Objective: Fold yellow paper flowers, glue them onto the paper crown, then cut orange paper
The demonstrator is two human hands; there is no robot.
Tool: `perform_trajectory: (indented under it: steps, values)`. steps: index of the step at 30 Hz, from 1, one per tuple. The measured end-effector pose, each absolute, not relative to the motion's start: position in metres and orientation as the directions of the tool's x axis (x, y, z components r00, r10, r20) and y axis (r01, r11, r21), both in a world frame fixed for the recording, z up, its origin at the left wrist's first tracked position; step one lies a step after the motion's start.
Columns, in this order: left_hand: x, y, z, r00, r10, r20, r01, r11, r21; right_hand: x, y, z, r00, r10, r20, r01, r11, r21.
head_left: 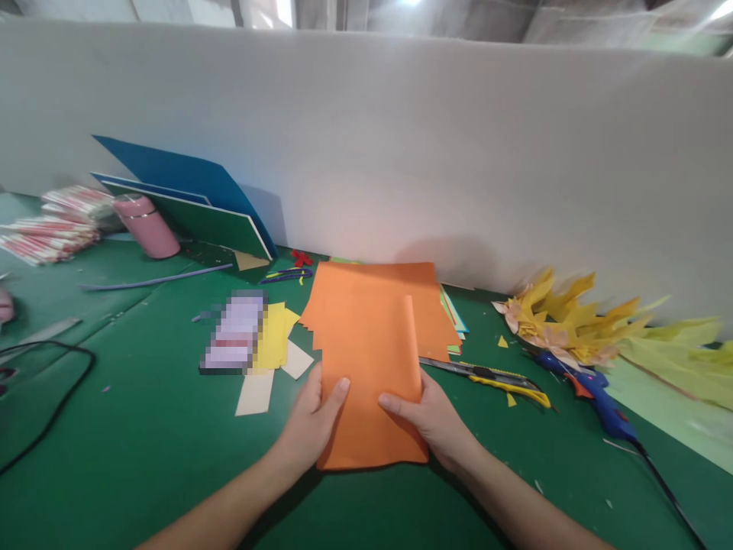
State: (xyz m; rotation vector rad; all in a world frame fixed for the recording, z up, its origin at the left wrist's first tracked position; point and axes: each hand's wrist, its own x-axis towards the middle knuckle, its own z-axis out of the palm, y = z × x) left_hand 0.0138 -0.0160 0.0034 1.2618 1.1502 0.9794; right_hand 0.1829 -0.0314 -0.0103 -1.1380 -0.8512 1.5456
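Between my two hands is a sheet of orange paper (369, 428), bent over along its right side into a rounded fold. My left hand (317, 412) grips its left edge, thumb on top and fingers hidden beneath. On the right edge, my right hand (432, 416) holds it the same way. Behind the held sheet lies a stack of orange paper (372, 283), with corners of other colours showing under it. To the right of the stack rest a grey utility knife (481, 372) and a yellow-handled cutter (524, 391).
A blue glue gun (607, 405) with a cord lies right, beside yellow paper leaves (550, 313). At left are a pixelated phone-like object (236, 332), yellow paper (273, 336), a pink bottle (147, 227) and leaning boards (188, 183). A white panel (366, 137) closes off the back.
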Motion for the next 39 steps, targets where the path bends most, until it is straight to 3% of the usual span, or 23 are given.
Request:
perform_trajectory:
  steps: [25,34,39]
  values:
    - [0.016,-0.02,0.005,0.225,0.958,-0.18,-0.125,0.212,0.969,0.183,-0.033,-0.008,-0.073,0.962,-0.263,-0.286,-0.273,-0.918]
    - [0.009,-0.014,0.014,0.139,0.965,-0.222,-0.202,0.247,0.948,0.178,-0.036,-0.01,-0.071,0.97,-0.232,-0.118,-0.239,-0.964]
    - [0.007,-0.009,0.013,0.092,0.974,-0.209,-0.141,0.22,0.965,0.177,-0.037,-0.014,-0.086,0.974,-0.21,-0.101,-0.218,-0.971]
